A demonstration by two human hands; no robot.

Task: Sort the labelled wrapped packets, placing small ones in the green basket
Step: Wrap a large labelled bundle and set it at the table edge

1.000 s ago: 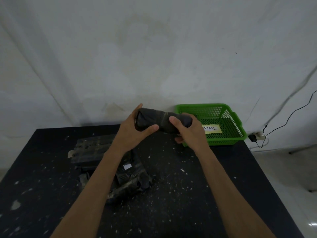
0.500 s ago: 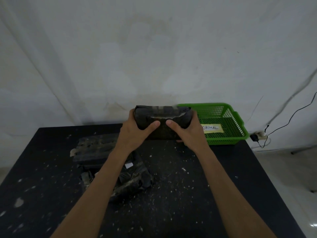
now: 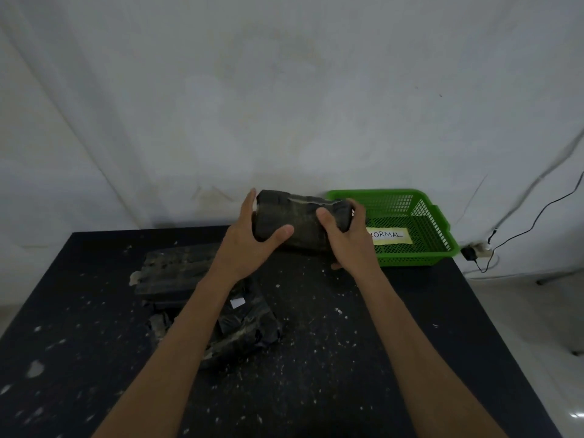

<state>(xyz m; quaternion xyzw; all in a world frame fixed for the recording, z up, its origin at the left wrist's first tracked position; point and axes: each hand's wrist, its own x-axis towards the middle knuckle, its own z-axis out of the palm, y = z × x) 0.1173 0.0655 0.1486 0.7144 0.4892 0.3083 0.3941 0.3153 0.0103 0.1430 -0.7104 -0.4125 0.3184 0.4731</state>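
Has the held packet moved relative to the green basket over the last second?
No. The packet stays overlapping the basket's left rim; both hands only turned it.

The packet (image 3: 300,222) held up between the two hands is black, with dull grey streaks and a pale line along its top edge. The basket (image 3: 439,235) is bright green with a fine mesh pattern, and it carries a pale yellow label (image 3: 390,236) with dark lettering. The bench (image 3: 363,358) is black, speckled all over with small white flecks. The packets on the bench (image 3: 202,298) are black with grey smudges, and one bears a small white tag (image 3: 237,302). The wall (image 3: 284,90) is off-white with faint stains.
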